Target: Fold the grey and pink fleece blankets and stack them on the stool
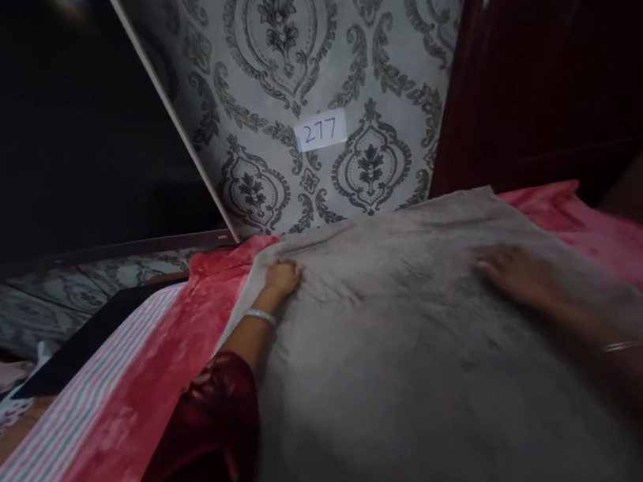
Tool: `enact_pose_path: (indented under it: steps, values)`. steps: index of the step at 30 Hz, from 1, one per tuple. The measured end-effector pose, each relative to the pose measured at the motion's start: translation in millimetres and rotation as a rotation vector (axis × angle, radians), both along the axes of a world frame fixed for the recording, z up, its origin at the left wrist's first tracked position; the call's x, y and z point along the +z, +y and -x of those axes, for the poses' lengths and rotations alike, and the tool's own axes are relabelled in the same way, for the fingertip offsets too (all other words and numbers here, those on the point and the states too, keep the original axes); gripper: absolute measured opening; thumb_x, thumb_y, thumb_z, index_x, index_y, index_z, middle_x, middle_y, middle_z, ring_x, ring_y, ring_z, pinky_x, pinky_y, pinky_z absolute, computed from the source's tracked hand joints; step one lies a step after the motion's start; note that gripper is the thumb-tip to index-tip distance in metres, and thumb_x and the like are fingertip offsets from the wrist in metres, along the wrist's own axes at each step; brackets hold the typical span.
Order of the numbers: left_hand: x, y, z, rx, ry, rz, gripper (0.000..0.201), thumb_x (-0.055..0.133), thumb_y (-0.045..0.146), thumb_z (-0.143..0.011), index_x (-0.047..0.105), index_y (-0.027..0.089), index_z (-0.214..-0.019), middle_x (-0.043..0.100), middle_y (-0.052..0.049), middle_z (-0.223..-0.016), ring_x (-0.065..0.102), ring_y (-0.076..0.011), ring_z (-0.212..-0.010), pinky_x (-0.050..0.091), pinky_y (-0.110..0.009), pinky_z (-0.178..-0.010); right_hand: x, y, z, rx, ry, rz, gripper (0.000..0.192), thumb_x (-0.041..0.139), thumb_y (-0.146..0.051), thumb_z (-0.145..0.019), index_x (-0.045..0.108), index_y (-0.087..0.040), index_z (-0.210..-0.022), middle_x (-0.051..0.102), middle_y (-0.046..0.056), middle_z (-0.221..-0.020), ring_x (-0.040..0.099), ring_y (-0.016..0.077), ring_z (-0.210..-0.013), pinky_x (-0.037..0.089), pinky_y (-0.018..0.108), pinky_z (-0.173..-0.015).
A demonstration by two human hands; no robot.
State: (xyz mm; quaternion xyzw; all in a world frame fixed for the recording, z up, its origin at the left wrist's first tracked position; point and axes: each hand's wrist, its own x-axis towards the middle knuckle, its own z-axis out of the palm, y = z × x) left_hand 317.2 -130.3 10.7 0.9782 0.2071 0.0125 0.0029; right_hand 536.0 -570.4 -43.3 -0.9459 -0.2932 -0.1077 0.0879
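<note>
Head view: hands (pixel 282 278) on grey blanket (pixel 409 356)

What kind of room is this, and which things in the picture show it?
Probably a bedroom. Both hands, the left hand and the right hand, lie flat on a grey blanket spread over a pink bedcover and a striped sheet. Patterned wallpaper and a dark wardrobe stand behind.

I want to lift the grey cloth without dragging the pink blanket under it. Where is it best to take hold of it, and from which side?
Probably at the far left corner of the grey cloth, beside the left hand. There its edge lies free on the pink blanket, so come from the left and pinch only the grey layer. The right hand lies flat on top.
</note>
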Motion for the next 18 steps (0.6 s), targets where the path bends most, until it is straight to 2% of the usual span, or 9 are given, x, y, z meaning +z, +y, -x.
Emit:
enact_pose_path:
  steps: [1, 3, 4, 5, 7, 9, 11, 15, 18]
  values:
    - [-5.0, -25.1, 1.1, -0.063, -0.003, 0.007, 0.058, 0.026, 0.049, -0.102, 0.055, 0.022, -0.145, 0.048, -0.014, -0.154, 0.037, -0.0338, -0.146, 0.023, -0.06, -0.119, 1.7, 20.9, 29.1, 0.004, 0.036, 0.048, 0.069, 0.014, -0.055, -0.101, 0.046, -0.023, -0.151, 0.041, 0.016, -0.157, 0.038, 0.0413, -0.142, 0.039, 0.066, -0.107]
    - [-19.2, -76.2, 10.0, -0.254, 0.005, 0.038, 0.058, 0.033, 0.058, -0.1, 0.047, 0.033, -0.15, 0.036, -0.004, -0.164, 0.026, -0.0292, -0.152, 0.017, -0.054, -0.123, -1.0, 55.2, 84.4, 0.151, 0.061, 0.118, 0.063, 0.023, -0.054, -0.101, 0.038, -0.028, -0.157, 0.031, 0.008, -0.165, 0.029, 0.0357, -0.149, 0.033, 0.061, -0.114]
    - [-26.4, -98.1, 16.9, -0.377, 0.005, 0.057, 0.061, 0.034, 0.06, -0.099, 0.042, 0.035, -0.153, 0.032, -0.002, -0.166, 0.022, -0.029, -0.154, 0.015, -0.054, -0.124, -3.9, 66.5, 107.3, 0.232, 0.07, 0.133, 0.062, 0.024, -0.055, -0.102, 0.034, -0.031, -0.158, 0.028, 0.006, -0.166, 0.027, 0.0341, -0.151, 0.03, 0.061, -0.116]
    - [-32.5, -115.0, 24.7, -0.44, -0.006, 0.07, 0.062, 0.033, 0.061, -0.099, 0.036, 0.036, -0.156, 0.029, -0.001, -0.167, 0.02, -0.0286, -0.155, 0.013, -0.054, -0.124, -6.7, 73.2, 125.3, 0.279, 0.076, 0.142, 0.062, 0.024, -0.055, -0.102, 0.032, -0.032, -0.159, 0.026, 0.004, -0.166, 0.025, 0.0333, -0.151, 0.028, 0.061, -0.118]
    - [-38.7, -129.5, 40.5, -0.438, -0.01, 0.081, 0.063, 0.029, 0.059, -0.101, 0.031, 0.033, -0.159, 0.026, -0.003, -0.168, 0.018, -0.0293, -0.155, 0.013, -0.056, -0.124, -10.3, 72.9, 145.1, 0.311, 0.08, 0.151, 0.063, 0.023, -0.054, -0.102, 0.03, -0.031, -0.16, 0.026, 0.003, -0.167, 0.024, 0.0316, -0.152, 0.024, 0.059, -0.12]
    - [-36.5, -118.4, 56.5, -0.315, 0.018, 0.066, 0.063, 0.027, 0.056, -0.102, 0.031, 0.031, -0.159, 0.026, -0.004, -0.168, 0.019, -0.0297, -0.155, 0.014, -0.056, -0.124, -10.6, 56.5, 146.1, 0.262, 0.082, 0.157, 0.063, 0.023, -0.052, -0.102, 0.03, -0.029, -0.16, 0.027, 0.004, -0.166, 0.024, 0.0301, -0.152, 0.023, 0.056, -0.121]
    - [-29.0, -90.4, 76.3, -0.176, 0.051, 0.031, 0.062, 0.027, 0.054, -0.102, 0.03, 0.029, -0.159, 0.025, -0.004, -0.168, 0.018, -0.0297, -0.155, 0.014, -0.055, -0.124, -10.1, 27.4, 137.0, 0.163, 0.096, 0.157, 0.063, 0.023, -0.051, -0.102, 0.031, -0.028, -0.16, 0.028, 0.004, -0.166, 0.025, 0.0296, -0.152, 0.025, 0.055, -0.121]
    - [-14.7, -31.0, 138.3, 0.092, 0.063, 0.004, 0.063, 0.021, 0.05, -0.103, 0.028, 0.026, -0.16, 0.023, -0.004, -0.169, 0.019, -0.0303, -0.155, 0.018, -0.056, -0.122, -17.5, -55.5, 119.4, -0.087, 0.125, 0.144, 0.066, 0.024, -0.054, -0.101, 0.032, -0.026, -0.16, 0.027, 0.007, -0.166, 0.027, 0.0334, -0.151, 0.028, 0.061, -0.117]
    - [-11.5, -6.7, 192.8, 0.185, 0.022, 0.005, 0.063, 0.017, 0.048, -0.103, 0.029, 0.025, -0.16, 0.027, -0.006, -0.167, 0.024, -0.0302, -0.153, 0.022, -0.056, -0.12, -28.3, -119.9, 116.9, -0.243, 0.144, 0.111, 0.067, 0.027, -0.053, -0.1, 0.034, -0.022, -0.159, 0.028, 0.011, -0.165, 0.03, 0.0374, -0.149, 0.03, 0.064, -0.115]
